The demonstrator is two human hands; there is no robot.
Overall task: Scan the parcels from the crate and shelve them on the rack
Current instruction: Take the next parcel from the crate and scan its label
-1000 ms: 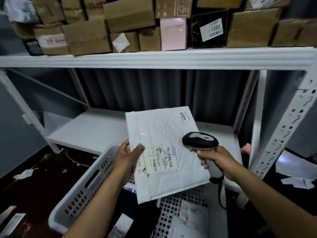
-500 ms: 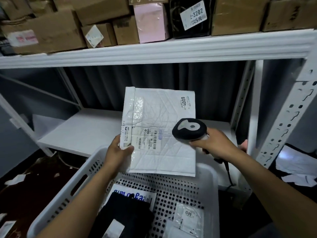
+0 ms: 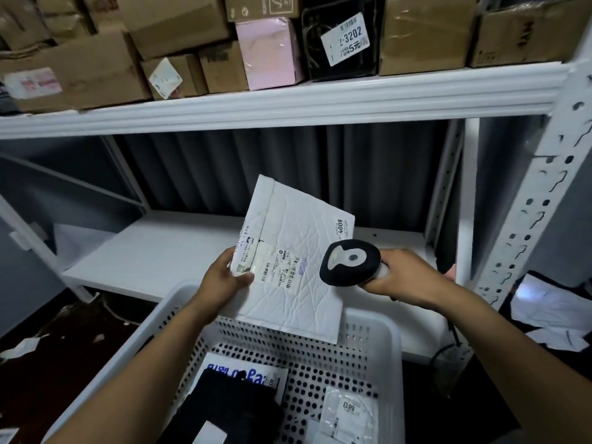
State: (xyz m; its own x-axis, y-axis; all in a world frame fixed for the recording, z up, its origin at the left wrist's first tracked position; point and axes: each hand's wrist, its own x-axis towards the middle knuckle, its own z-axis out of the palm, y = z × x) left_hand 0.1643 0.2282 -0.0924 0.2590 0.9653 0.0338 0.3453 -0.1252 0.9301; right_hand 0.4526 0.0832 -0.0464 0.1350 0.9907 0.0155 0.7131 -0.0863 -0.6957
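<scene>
My left hand (image 3: 224, 280) grips the left edge of a white padded mailer (image 3: 298, 251), held up and tilted above the white perforated crate (image 3: 371, 334). Its shipping label faces me, and "6009" is printed at its upper right corner. My right hand (image 3: 400, 277) grips a black barcode scanner (image 3: 350, 262), whose head sits right beside the mailer's right edge. Inside the crate lie a black parcel (image 3: 224, 408), a white-and-blue parcel (image 3: 246, 373) and a small clear bag (image 3: 346, 415). The white rack's lower shelf (image 3: 153, 251) lies behind the mailer.
The upper shelf (image 3: 288, 100) is packed with cardboard boxes (image 3: 80, 68), a pink box (image 3: 269, 52) and a black parcel tagged 3202 (image 3: 342, 40). A perforated rack upright (image 3: 538, 193) stands on the right. Papers (image 3: 551, 309) litter the dark floor at right.
The mailer has been lifted higher and rotated clockwise, and the scanner has come closer to its right edge. The view has tilted down toward the crate.
</scene>
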